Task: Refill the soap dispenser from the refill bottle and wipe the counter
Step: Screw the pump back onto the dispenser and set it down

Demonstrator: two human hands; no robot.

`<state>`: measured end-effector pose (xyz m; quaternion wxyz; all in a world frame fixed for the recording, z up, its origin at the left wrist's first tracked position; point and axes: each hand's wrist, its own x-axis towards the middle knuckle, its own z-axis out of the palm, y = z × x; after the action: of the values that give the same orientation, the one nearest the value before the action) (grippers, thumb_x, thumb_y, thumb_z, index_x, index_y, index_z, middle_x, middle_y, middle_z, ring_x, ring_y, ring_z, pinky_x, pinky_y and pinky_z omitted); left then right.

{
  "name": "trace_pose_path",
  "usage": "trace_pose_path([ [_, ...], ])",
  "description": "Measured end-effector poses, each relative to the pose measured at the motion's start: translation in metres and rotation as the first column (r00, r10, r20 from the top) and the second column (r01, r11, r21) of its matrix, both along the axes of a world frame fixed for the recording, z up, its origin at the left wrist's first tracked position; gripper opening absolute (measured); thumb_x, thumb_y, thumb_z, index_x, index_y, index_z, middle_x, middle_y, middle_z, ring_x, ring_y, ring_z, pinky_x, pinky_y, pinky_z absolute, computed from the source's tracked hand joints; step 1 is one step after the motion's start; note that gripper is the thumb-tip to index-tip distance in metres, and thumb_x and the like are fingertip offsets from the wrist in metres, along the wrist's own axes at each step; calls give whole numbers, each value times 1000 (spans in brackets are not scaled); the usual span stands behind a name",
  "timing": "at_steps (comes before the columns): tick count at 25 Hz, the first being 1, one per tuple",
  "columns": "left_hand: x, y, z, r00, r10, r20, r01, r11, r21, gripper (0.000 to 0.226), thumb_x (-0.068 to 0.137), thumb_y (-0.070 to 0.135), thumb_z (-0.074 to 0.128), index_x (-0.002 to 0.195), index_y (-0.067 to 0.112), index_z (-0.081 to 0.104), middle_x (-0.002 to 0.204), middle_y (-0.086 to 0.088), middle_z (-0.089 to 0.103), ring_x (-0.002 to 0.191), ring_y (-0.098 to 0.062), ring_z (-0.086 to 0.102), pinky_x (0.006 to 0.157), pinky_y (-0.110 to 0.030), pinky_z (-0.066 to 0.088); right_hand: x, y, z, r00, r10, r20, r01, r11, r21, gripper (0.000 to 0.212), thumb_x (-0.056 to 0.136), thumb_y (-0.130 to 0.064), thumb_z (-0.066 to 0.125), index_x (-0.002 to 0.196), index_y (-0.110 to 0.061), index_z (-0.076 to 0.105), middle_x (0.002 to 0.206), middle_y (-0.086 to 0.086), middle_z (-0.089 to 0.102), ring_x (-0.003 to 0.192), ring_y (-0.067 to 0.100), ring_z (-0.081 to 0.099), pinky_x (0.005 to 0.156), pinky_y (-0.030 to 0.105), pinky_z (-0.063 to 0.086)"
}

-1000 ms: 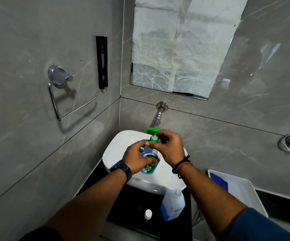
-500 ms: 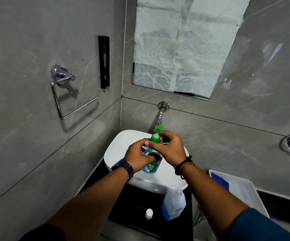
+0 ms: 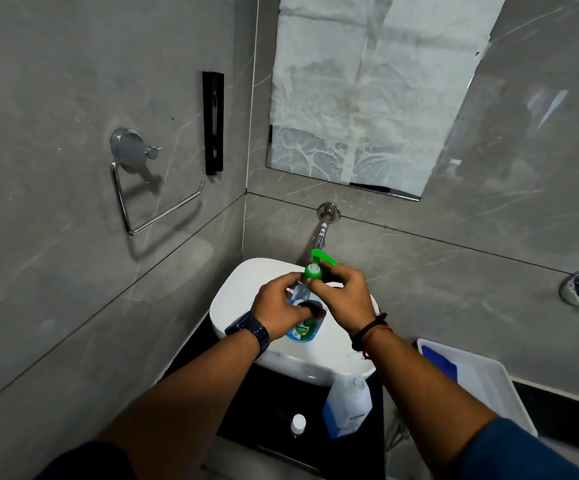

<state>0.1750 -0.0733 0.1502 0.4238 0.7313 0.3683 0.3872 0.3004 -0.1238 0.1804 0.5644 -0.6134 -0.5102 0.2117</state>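
Note:
I hold the clear soap dispenser (image 3: 303, 330) with its green and blue label above the white basin (image 3: 236, 299). My left hand (image 3: 281, 303) is wrapped around its body. My right hand (image 3: 341, 296) pinches the collar of the green pump head (image 3: 317, 266), whose nozzle points right. The refill bottle (image 3: 347, 407), clear with blue liquid and uncapped, stands on the black counter (image 3: 264, 403) below the basin. Its small white cap (image 3: 297, 423) lies on the counter to the bottle's left.
A chrome tap (image 3: 322, 226) juts from the wall just behind the pump. A white tray (image 3: 489, 382) holding a blue cloth (image 3: 439, 363) sits to the right. A towel ring (image 3: 149, 199) and a black holder (image 3: 213, 123) hang on the left wall.
The pump head has turned on the bottle: its nozzle pointed left, then away, and now points right. Both hands stay on the dispenser over the basin.

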Motion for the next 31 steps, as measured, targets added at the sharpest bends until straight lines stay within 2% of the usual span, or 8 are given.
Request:
trace_pose_path([
  [3, -2, -1, 1, 1000, -2, -1, 2, 1000, 4, 44, 53, 34, 84, 93, 37, 63, 85, 16, 66, 76, -5, 58, 64, -15, 45, 1, 0, 2, 998, -50, 27, 50, 999, -7, 27, 65, -29, 85, 85, -17, 72, 80, -2, 65, 76, 10, 58, 72, 29, 51],
  [8, -4, -1, 3, 1000, 13, 2, -13, 1000, 0, 45, 55, 33, 84, 95, 35, 63, 82, 17, 63, 75, -8, 58, 65, -17, 45, 0, -1, 2, 1000, 16, 6, -16, 1000, -4, 22, 73, -23, 79, 95, -18, 74, 92, 1, 72, 91, 14, 65, 84, 35, 54],
  [13, -3, -3, 4, 1000, 8, 5, -8, 1000, 13, 43, 54, 31, 84, 90, 37, 63, 81, 17, 65, 73, -11, 57, 65, -20, 48, -1, -1, 3, 999, -53, -9, 53, 999, 12, 27, 65, -26, 85, 77, -14, 64, 77, -1, 64, 76, 13, 58, 74, 31, 52],
  [17, -3, -2, 4, 1000, 11, 7, -11, 1000, -11, 42, 55, 31, 84, 90, 38, 63, 82, 17, 65, 74, -9, 58, 65, -19, 47, 1, -2, 2, 1000, 10, -14, -10, 1000, 1, 26, 71, -26, 81, 95, -20, 71, 92, 2, 71, 90, 16, 64, 85, 36, 54],
  [21, -2, -1, 4, 1000, 7, -1, -7, 1000, -13, 47, 56, 30, 84, 98, 32, 64, 86, 13, 65, 79, -12, 60, 67, -21, 48, 2, -2, 4, 999, -33, 5, 33, 999, 12, 20, 68, -27, 83, 82, -19, 71, 81, -3, 70, 80, 11, 63, 78, 32, 53],
  [24, -2, -2, 4, 1000, -2, 13, 2, 1000, -27, 47, 55, 29, 84, 98, 33, 64, 88, 12, 67, 80, -12, 61, 68, -21, 49, 1, -2, 4, 1000, -5, 6, 5, 1000, 3, 34, 67, -26, 84, 95, -16, 67, 93, 0, 69, 90, 11, 61, 83, 29, 53],
  [27, -3, -2, 5, 1000, 10, 12, -10, 1000, -5, 44, 55, 31, 85, 94, 33, 63, 83, 15, 65, 74, -9, 59, 67, -21, 48, 1, -1, 6, 999, 32, -6, -32, 999, -8, 23, 74, -18, 78, 95, -14, 72, 93, 0, 72, 93, 12, 65, 86, 36, 54],
  [31, -7, -1, 4, 1000, 7, 18, -6, 1000, -13, 44, 55, 30, 85, 94, 31, 65, 85, 12, 68, 77, -12, 61, 68, -21, 50, -4, 1, 5, 1000, 6, -15, -6, 1000, 6, 35, 65, -23, 85, 93, -16, 66, 92, -2, 68, 88, 9, 61, 83, 25, 52],
])
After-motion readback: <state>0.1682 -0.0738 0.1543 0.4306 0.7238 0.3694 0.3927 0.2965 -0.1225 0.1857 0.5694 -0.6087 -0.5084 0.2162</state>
